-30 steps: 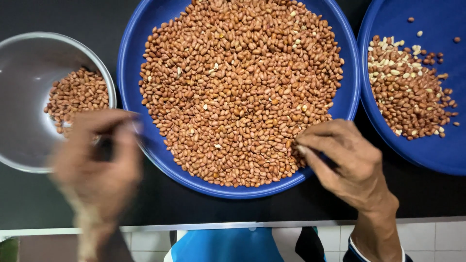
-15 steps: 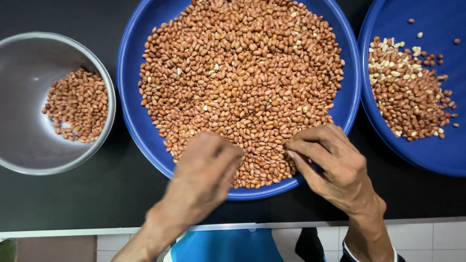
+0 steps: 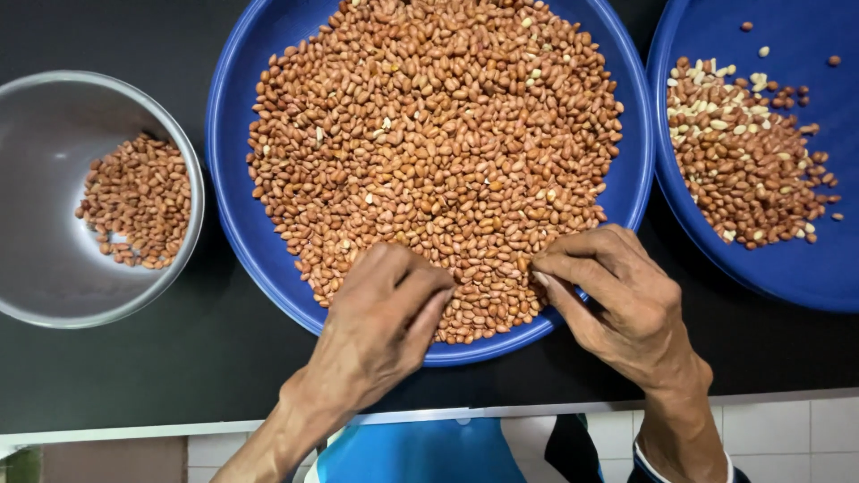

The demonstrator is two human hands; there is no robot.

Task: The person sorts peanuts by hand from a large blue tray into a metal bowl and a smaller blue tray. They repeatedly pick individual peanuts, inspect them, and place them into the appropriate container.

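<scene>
Currently, left hand [image 3: 385,309] and right hand [image 3: 617,300] pinch peanuts [image 3: 429,152] in the centre blue tray [image 3: 234,215], most unsorted; few fill the steel bowl [image 3: 36,179].

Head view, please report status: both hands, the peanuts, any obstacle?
Left hand and right hand both down on peanuts at near edge of middle blue tray. Right fingers pinched; whether they hold a nut, cannot tell. Nothing in the way.
</scene>
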